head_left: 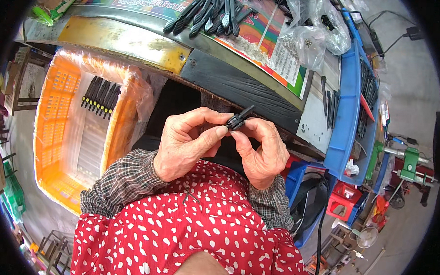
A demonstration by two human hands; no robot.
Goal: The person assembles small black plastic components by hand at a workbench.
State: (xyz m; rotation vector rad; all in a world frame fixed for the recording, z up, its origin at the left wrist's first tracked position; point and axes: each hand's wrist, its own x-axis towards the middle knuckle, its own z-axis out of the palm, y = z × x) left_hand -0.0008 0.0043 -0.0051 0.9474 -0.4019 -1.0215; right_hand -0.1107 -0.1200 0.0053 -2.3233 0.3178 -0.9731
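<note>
Between my two hands, in front of the bench edge, is a small black plastic part (236,121) with a narrow end pointing up to the right. My left hand (181,143) pinches its left side between thumb and fingers. From the other side my right hand (264,151) grips it with thumb and fingertips, which partly cover it. A heap of long black plastic pieces (212,13) lies on the bench top. In the basket at left sits a neat row of black pieces (101,95) with yellow round ends.
An orange basket (56,117) lined with clear film stands left, below the bench's front edge (241,85). Clear plastic bags (313,39) with small parts lie on the bench. A blue bin (342,112) at right holds thin black strips. A red stool (343,199) stands lower right.
</note>
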